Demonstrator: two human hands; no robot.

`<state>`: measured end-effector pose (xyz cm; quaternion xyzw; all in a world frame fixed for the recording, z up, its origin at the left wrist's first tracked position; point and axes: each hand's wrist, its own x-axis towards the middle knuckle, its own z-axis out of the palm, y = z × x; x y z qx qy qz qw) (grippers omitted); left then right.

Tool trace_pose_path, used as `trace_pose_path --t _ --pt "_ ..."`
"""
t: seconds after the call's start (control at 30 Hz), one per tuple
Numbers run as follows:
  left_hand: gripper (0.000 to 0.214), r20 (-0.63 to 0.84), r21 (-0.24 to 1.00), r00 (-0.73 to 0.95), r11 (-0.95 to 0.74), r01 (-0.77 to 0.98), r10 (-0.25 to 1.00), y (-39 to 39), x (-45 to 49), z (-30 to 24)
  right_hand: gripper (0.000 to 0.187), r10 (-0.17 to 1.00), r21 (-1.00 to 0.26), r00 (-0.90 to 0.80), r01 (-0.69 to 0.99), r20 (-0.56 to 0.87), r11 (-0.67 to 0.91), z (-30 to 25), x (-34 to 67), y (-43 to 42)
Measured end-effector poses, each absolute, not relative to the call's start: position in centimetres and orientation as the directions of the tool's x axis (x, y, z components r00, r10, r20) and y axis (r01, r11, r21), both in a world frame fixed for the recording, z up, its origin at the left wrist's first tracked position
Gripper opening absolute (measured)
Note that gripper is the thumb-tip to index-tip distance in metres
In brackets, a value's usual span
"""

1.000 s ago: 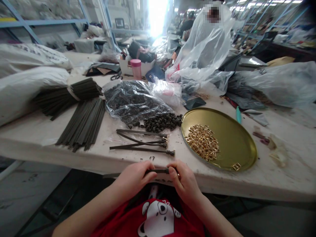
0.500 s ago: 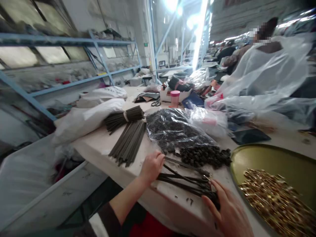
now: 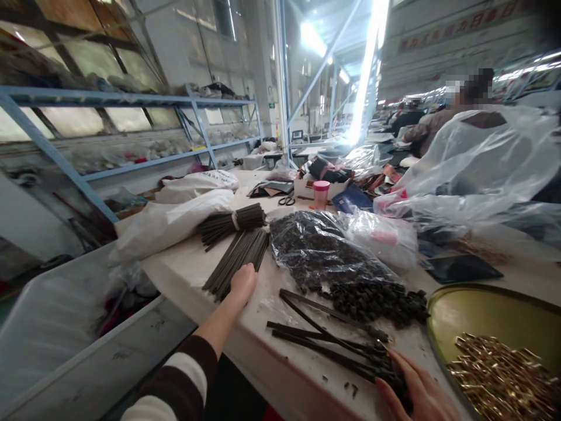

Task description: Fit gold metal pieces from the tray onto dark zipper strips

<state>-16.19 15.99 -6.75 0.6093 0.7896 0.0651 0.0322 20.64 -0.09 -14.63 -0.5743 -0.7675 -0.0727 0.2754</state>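
Note:
My left hand (image 3: 242,281) reaches out to the loose pile of dark thin strips (image 3: 239,261) on the table and rests on its near end; its fingers are hidden behind the hand. My right hand (image 3: 418,394) lies low at the table's front edge, fingers spread flat on the capped ends of the few finished dark strips (image 3: 326,342) that lie crossed there. A heap of small dark caps (image 3: 377,298) spills from a clear plastic bag (image 3: 326,251) just behind them.
A tied bundle of strips (image 3: 230,222) lies behind the loose pile, with white sacks (image 3: 175,219) at the left. A gold round tray (image 3: 491,316) with several gold buckles (image 3: 504,368) sits at the right. Pink cup (image 3: 321,194), large plastic bags, other people and blue shelving stand behind.
My view has swung left and up. My left hand left the finished strips and moved left to the loose strip pile. My right hand set its strip down and rests on the finished ones.

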Motion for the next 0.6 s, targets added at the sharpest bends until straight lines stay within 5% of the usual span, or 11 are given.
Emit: trace_pose_path --t 0.2,0.33,0.47,0.6 --pt "0.023 0.165 0.329 -0.276 0.210 0.921 0.947 13.2 -15.2 -3.6 0.045 0.871 -0.399 -0.024 0.883 0.491 0.249 -13.6 19.9 -0.8" --pt "0.020 0.171 0.495 -0.084 -0.012 0.869 0.982 7.5 -11.6 -2.2 0.037 0.864 -0.615 0.137 0.756 0.484 0.225 -11.3 19.1 -2.2" --pt "0.008 -0.125 0.799 0.368 -0.126 0.587 0.921 0.5 -7.4 -2.3 0.044 0.953 -0.958 0.237 0.257 0.190 0.127 -8.1 18.6 -3.1" --pt "0.004 -0.453 0.881 0.584 0.240 0.407 0.674 -3.0 -4.6 -2.4 0.037 0.957 -0.989 0.280 -0.145 -0.077 -0.037 -6.2 18.4 -3.5"
